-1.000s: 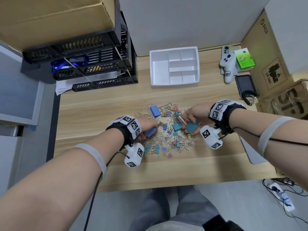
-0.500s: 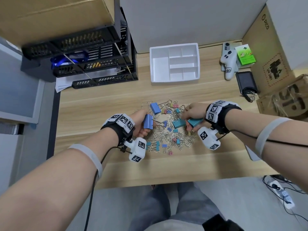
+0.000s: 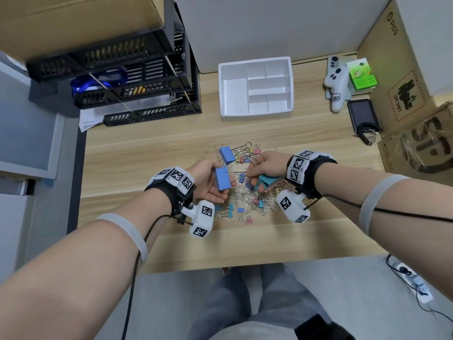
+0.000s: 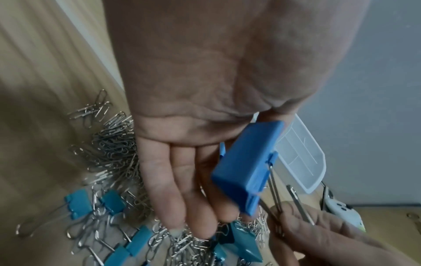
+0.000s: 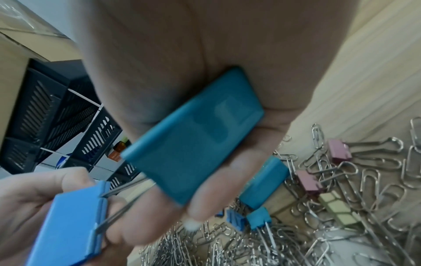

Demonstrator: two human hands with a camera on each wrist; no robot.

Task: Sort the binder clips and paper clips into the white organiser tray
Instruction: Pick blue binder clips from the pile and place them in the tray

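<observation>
Your left hand [image 3: 210, 182] holds the blue binder clip [image 3: 221, 179], your right hand [image 3: 267, 168] pinches its wire handles and palms a teal clip [image 5: 193, 153]; white organiser tray [image 3: 230, 99] lies straight ahead.

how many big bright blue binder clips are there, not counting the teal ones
2. One blue clip is held in the left hand, its wire handles pinched by the right hand; the other blue clip lies at the pile's far edge. More may be buried.

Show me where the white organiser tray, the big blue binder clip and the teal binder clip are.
white organiser tray [image 3: 291, 84]: head view, right rim.
blue binder clip [image 4: 244, 167]: left wrist view, flat side.
teal binder clip [image 5: 193, 153]: right wrist view, flat side.
</observation>
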